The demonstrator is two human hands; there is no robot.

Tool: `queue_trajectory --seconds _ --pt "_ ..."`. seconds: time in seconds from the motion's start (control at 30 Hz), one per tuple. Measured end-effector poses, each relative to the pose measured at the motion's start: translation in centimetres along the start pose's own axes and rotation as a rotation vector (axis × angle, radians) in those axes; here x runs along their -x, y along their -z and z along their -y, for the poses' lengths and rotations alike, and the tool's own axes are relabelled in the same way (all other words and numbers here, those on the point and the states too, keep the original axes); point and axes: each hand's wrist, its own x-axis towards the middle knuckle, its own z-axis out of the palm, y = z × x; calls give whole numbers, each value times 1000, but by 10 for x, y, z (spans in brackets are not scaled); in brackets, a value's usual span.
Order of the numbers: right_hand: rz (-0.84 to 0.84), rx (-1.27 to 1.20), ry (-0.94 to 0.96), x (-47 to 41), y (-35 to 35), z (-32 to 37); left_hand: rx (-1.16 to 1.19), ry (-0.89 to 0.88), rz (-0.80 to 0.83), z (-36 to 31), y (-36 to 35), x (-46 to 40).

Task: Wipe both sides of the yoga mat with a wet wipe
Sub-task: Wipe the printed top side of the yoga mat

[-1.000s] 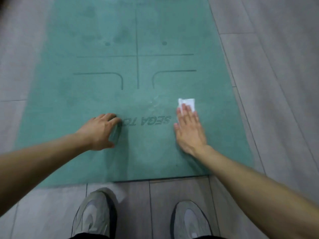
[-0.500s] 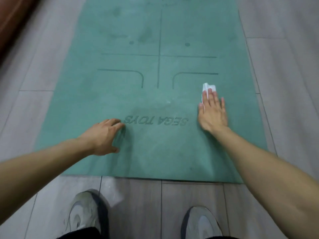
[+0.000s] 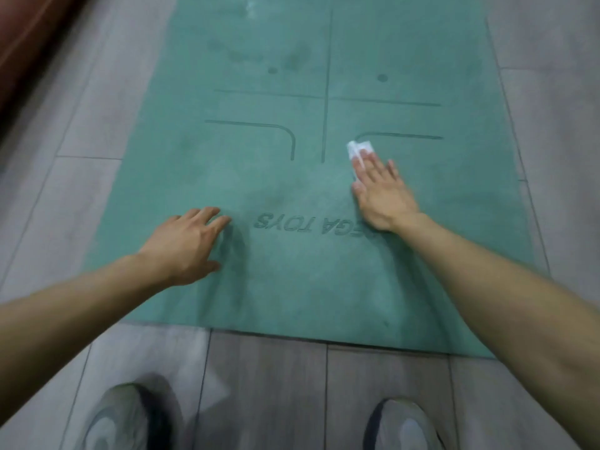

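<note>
Teal and matte, the yoga mat (image 3: 324,271) is lying flat on the grey plank floor (image 3: 81,141), running from the near edge by the person's shoes (image 3: 123,420) away toward 12 o'clock. Its printed face is up, so the underside is probably not yet wiped.

The right hand (image 3: 381,193) is pressing down flat, fingers straight and close together, pinning the white wet wipe (image 3: 357,151) against the mat. Only the wipe's crumpled end is peeking out past the fingertips at about 1 o'clock from the lettering. The left hand (image 3: 188,241) is resting on the mat at roughly 9 o'clock from that lettering. Its fingers are spread and lightly bent, fingertips touching the surface and gripping nothing, apparently steadying the mat.

Judging by its look, the mat is soft, flexible and grippy rather than slick. It should drag against the wipe and could ripple or creep along the floor under a hard stroke, so bracing it is making sense. It is likely light but floppy. To turn it over, the near edge or a near corner at 6 o'clock looks like the best hold, then peeling it back. The wipe is thin, limp and damp, prone to bunching, so flat-palm pressure is suiting it better than a pinch.
</note>
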Motion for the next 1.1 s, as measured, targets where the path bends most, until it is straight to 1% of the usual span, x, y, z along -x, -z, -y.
queue_trajectory --seconds 0.07,0.1,0.13,0.17,0.2,0.3,0.37,0.4,0.47,0.5,0.53,0.63,0.67,0.7,0.73,0.77,0.8,0.83,0.9,0.93,0.97,1.0,1.03,1.07,1.1 --pt "35 -13 -193 -27 16 -40 22 5 13 3 -5 0" --pt "38 -29 -258 -36 18 -44 33 5 12 6 -5 -4" --pt "26 -51 -297 -41 18 -35 41 0 8 9 -2 -11" --pt "7 -67 -291 -41 16 -17 35 -11 5 11 3 -19" --pt "-9 -70 -224 -38 10 8 15 -29 8 14 10 -27" --pt "-9 -51 202 6 -17 108 -30 -54 30 19 22 -43" --pt "8 -42 406 46 -34 161 -44 -55 21 19 19 -53" --pt "7 -43 456 59 -39 169 -42 -55 9 17 15 -58" --pt "-14 -13 448 71 -41 147 -41 -55 -19 14 9 -69" --pt "-26 14 384 74 -38 124 -50 -57 -16 13 8 -74" --pt "-22 44 268 79 -33 95 -61 -62 -12 11 8 -77" --pt "-3 46 -262 110 -16 -3 -108 -100 -34 5 12 -75" --pt "1 14 -404 121 -14 -22 -117 -125 -47 1 12 -73" --pt "1 -21 -515 128 -14 -28 -115 -154 -50 -4 12 -72" --pt "-10 -47 -591 131 -16 -19 -90 -173 -34 -9 10 -71" --pt "-33 -55 -605 130 -22 2 -47 -179 5 -13 7 -72" --pt "-45 -42 -545 130 -29 31 -6 -185 61 -16 8 -73" --pt "-46 -13 -400 133 -36 66 23 -189 120 -18 8 -76" --pt "-4 11 30 149 -50 148 38 -174 177 -21 8 -80" --pt "48 16 206 164 -56 182 20 -160 174 -24 7 -80" --pt "77 21 320 179 -61 203 0 -139 155 -28 4 -78" --pt "87 34 353 191 -63 208 -8 -117 136 -32 2 -75" --pt "78 48 312 200 -61 199 -4 -98 132 -38 0 -72" --pt "54 43 195 211 -58 183 7 -89 143 -43 -3 -69" --pt "38 32 30 223 -57 160 18 -88 153 -46 -5 -67"
